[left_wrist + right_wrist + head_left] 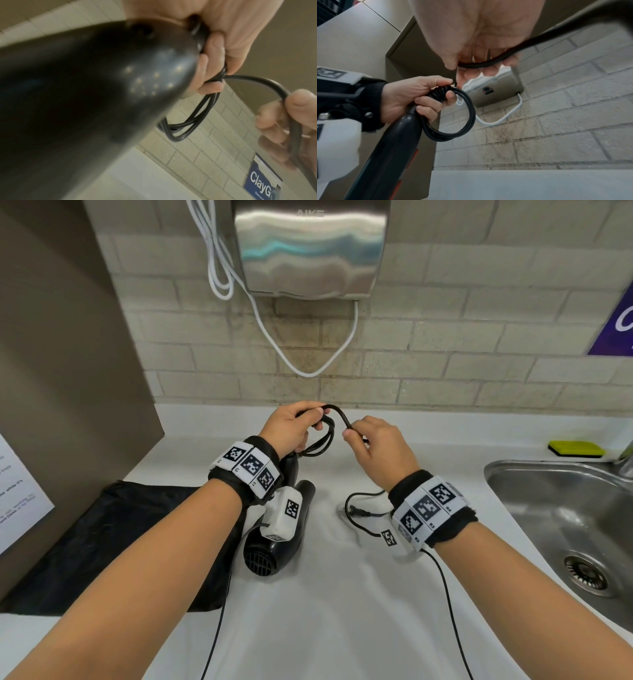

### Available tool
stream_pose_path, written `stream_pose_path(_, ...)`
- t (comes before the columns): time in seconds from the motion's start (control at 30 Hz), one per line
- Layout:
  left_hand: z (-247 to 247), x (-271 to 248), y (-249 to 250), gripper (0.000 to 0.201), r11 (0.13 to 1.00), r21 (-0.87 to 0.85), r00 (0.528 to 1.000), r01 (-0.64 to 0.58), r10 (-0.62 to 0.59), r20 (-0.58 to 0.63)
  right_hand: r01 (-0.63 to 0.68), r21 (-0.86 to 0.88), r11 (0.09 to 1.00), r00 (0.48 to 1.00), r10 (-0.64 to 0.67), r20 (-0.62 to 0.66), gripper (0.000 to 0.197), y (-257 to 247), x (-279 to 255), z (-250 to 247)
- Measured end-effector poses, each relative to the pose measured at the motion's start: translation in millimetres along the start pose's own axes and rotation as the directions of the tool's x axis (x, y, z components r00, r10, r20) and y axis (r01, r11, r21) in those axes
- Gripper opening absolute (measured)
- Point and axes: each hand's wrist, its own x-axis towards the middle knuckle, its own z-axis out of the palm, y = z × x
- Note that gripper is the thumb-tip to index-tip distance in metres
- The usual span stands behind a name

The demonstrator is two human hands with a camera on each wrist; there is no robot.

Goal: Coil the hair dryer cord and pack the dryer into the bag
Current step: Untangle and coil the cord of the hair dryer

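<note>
The black hair dryer (274, 546) hangs barrel-down over the white counter, its handle (388, 148) running up to my left hand (294, 428). That hand grips several loops of the black cord (453, 119) gathered at the handle's end (197, 35). My right hand (370, 446) pinches the cord (337, 414) just right of the coil, a short arch of cord spanning the two hands. The loose tail and plug (358, 511) lie on the counter under my right wrist. The black bag (113, 542) lies flat at the left.
A steel sink (561, 529) sits at the right with a yellow-green sponge (577, 449) behind it. A metal hand dryer (310, 248) with white cables hangs on the brick wall. A brown panel (61, 371) stands at the left. The wrist cameras' own thin cables (448, 607) trail toward me.
</note>
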Motion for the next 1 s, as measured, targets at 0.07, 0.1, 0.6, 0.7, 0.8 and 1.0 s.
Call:
stream_pose_path(0.07, 2, 2, -2, 0.017, 1.000, 0.000, 0.999, 0.007, -0.007, -0.031, -0.036, 0.071, 0.997, 0.999, 0.033, 0.032, 0.028, 4, -1, -3)
stream_pose_path(0.1, 3, 2, -2, 0.018, 1.000, 0.004, 0.999, 0.007, -0.007, -0.047, -0.061, 0.114, 0.992, 0.997, 0.055, 0.059, 0.026, 5, -2, -5)
stream_pose_path(0.6, -3, 9, -9, 0.019, 0.999, -0.031, 0.990, 0.020, -0.024, -0.138, -0.607, 0.341, 0.717, 0.794, 0.564, 0.227, 0.021, 70, -14, 15)
stream_pose_path(0.7, -2, 9, -9, 0.019, 1.000, -0.022, 0.992, 0.021, -0.024, -0.124, -0.506, -0.211, 0.837, 0.585, 0.512, 0.629, 0.034, 76, -35, 31)
stream_pose_path(0.8, 2, 8, -9, 0.016, 1.000, -0.011, 0.994, 0.019, -0.020, -0.107, -0.250, -0.388, 0.887, 0.503, 0.462, 0.730, 0.041, 73, -55, 48)
stream_pose_path(1.0, 4, 6, -7, 0.015, 1.000, -0.011, 0.996, 0.025, -0.026, -0.087, -0.208, -0.483, 0.850, 0.483, 0.519, 0.705, 0.032, 92, -60, 64)
